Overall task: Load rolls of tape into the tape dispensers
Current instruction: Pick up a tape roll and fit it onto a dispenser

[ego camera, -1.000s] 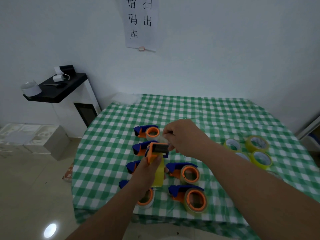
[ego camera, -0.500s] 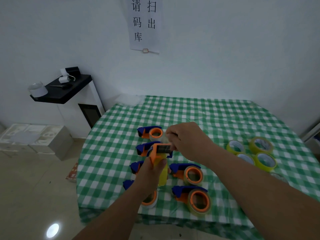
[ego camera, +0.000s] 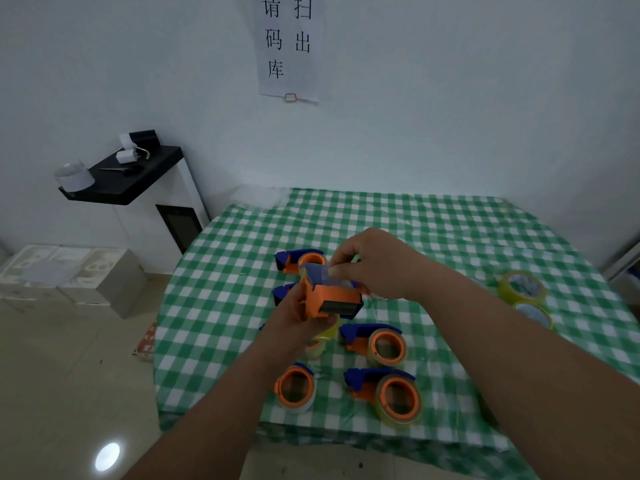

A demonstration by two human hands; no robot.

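- The left hand (ego camera: 298,315) grips an orange dispenser (ego camera: 330,299) from below, fingers curled round its body, and holds it up above the table (ego camera: 433,233).
- The held dispenser's long axis runs roughly left to right; its dark slotted end face is turned toward the camera, and its yellowish roll hangs just under the left hand.
- The right hand (ego camera: 375,263) sits just beyond it; its fingertips pinch a strip of clear tape (ego camera: 323,273) on the dispenser's top.
- On the table, five more dispensers show: one (ego camera: 301,259) beyond the hands, one partly hidden behind the left hand, two (ego camera: 377,342) (ego camera: 389,394) nearer the camera under the right forearm, and one (ego camera: 294,389) beside the left forearm. The four seen clearly point their blue noses left; the last shows mainly its orange hub.
- Two loose yellow rolls (ego camera: 523,287) (ego camera: 533,315) lie flat well to the right of the right forearm; others there may be hidden behind the arm.
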